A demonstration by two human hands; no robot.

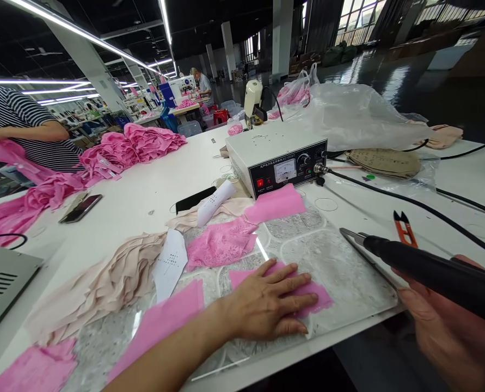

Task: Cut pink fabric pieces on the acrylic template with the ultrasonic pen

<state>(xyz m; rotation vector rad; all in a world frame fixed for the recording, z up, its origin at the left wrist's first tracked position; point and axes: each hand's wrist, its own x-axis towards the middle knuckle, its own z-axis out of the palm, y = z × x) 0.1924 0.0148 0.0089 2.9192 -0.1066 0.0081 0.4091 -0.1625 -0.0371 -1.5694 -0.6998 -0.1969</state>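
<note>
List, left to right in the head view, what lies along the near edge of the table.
Grey vented box → beige fabric stack → left hand flat on pink fabric piece → orange thread snips → right hand holding black handheld tool.

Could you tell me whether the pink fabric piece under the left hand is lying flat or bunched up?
Flat: the pink fabric piece lies spread on the glass plate, pressed by the left hand.

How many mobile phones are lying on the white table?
2. One phone lies at the left, beside the pink fabric pile. A second, black phone lies near the control box, partly under a white paper roll. Others may be hidden under fabric.
</note>
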